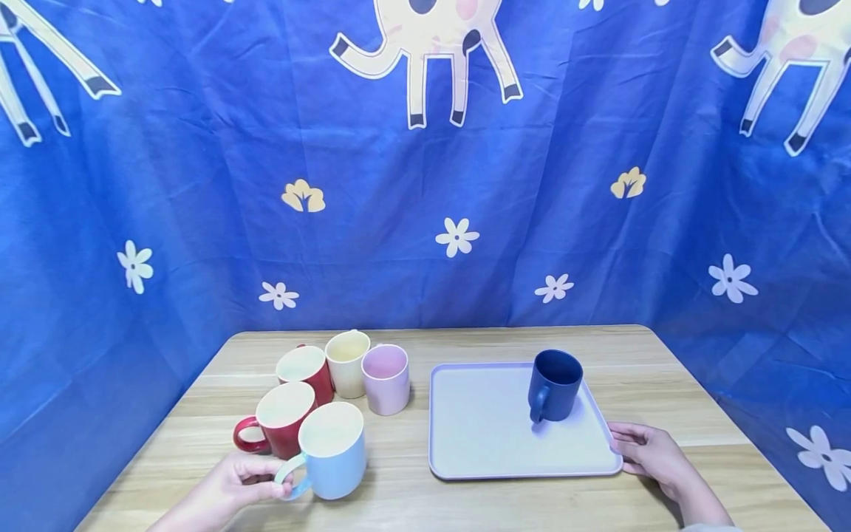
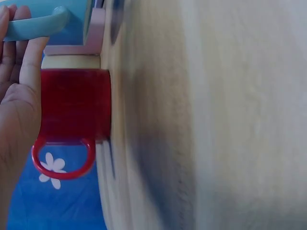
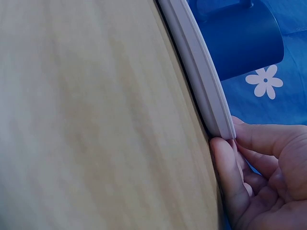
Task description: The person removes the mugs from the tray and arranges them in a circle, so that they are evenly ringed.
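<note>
My left hand (image 1: 242, 484) pinches the handle of a light blue mug (image 1: 337, 465), which is upright at the front left, close over the table. In the left wrist view the fingers wrap this handle (image 2: 36, 26). Just behind that mug stands a red mug (image 1: 284, 425) with a white inside, its handle pointing left. On the right, my right hand (image 1: 651, 454) grips the near right corner of a pale lilac tray (image 1: 485, 428), thumb at the top of the rim and a finger low against its side. A dark blue mug (image 1: 557, 388) stands upright on the tray's right half.
Another red mug (image 1: 322, 373), a cream mug (image 1: 349, 369) and a pink mug (image 1: 386, 384) cluster behind the light blue one. All stand on the wooden table (image 1: 399, 510). A blue patterned curtain (image 1: 399, 185) hangs around the table's back and sides.
</note>
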Motion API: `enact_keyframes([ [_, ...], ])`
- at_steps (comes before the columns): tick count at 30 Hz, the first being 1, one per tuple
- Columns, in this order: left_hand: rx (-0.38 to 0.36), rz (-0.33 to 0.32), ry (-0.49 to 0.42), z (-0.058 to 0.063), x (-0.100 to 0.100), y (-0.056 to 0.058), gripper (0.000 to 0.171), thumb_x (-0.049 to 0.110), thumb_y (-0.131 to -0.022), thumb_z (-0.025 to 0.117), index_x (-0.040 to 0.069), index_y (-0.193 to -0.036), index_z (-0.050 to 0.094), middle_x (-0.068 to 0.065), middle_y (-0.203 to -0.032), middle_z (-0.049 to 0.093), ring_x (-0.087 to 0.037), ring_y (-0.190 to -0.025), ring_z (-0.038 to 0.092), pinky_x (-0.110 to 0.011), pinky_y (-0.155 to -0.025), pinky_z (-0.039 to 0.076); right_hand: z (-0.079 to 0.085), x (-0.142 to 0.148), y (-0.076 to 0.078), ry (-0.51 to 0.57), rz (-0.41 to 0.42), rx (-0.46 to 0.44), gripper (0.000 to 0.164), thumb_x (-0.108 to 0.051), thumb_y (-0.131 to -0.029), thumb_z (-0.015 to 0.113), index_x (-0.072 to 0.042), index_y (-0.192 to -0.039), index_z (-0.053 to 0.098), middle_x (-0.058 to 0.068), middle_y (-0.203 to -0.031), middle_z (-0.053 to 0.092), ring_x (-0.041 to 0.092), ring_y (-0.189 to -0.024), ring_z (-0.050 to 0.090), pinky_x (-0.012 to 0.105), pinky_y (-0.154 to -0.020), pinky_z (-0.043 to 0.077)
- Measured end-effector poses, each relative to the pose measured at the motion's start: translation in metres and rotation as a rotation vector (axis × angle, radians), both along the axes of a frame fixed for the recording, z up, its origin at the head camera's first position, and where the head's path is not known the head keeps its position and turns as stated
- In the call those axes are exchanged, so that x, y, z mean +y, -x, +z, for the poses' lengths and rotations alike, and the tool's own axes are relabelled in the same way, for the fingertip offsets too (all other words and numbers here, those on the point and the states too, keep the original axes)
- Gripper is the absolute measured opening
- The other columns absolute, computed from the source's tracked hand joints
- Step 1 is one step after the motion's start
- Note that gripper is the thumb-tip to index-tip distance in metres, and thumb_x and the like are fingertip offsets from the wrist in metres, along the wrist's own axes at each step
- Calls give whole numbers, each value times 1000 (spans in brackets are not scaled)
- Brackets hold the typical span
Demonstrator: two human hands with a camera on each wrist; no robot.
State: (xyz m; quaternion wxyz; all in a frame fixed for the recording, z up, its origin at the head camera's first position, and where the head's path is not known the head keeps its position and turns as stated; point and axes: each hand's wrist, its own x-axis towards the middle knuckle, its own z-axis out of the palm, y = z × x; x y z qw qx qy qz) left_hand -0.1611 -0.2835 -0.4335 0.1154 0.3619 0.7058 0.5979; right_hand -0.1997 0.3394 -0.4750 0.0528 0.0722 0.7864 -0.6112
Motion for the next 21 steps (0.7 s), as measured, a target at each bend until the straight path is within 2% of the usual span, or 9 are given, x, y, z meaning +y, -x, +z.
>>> enact_keyframes([
  [7,21,21,16,-10,-9,3,26,-14,-89,51,6,-96,66,-4,-83,63,-13,-81,59,-31,-72,52,1,-1,0,0,-2,-3,47,-2,-88,64,16,-128,47,17,-109,65,18,-87,64,34,-71,56],
  [10,-8,20,12,-14,-11,5,25,-13,-90,51,5,-96,66,-1,-85,64,-12,-82,59,-30,-74,52,2,-1,0,-3,-2,-1,47,-2,-88,64,16,-128,47,17,-109,65,18,-87,64,34,-71,56],
  [17,-164,21,-2,-16,-14,4,20,-8,-93,50,1,-100,66,5,-90,65,-8,-86,59,-28,-80,51,1,-1,0,3,4,-1,47,-2,-88,64,16,-128,47,17,-109,65,18,-86,64,33,-71,56],
  [21,-159,37,-10,-18,-15,4,21,-9,-93,49,1,-99,67,8,-90,66,-5,-86,58,-28,-79,51,0,0,0,6,3,-2,47,-2,-88,64,16,-128,47,17,-109,65,18,-86,64,33,-71,56],
])
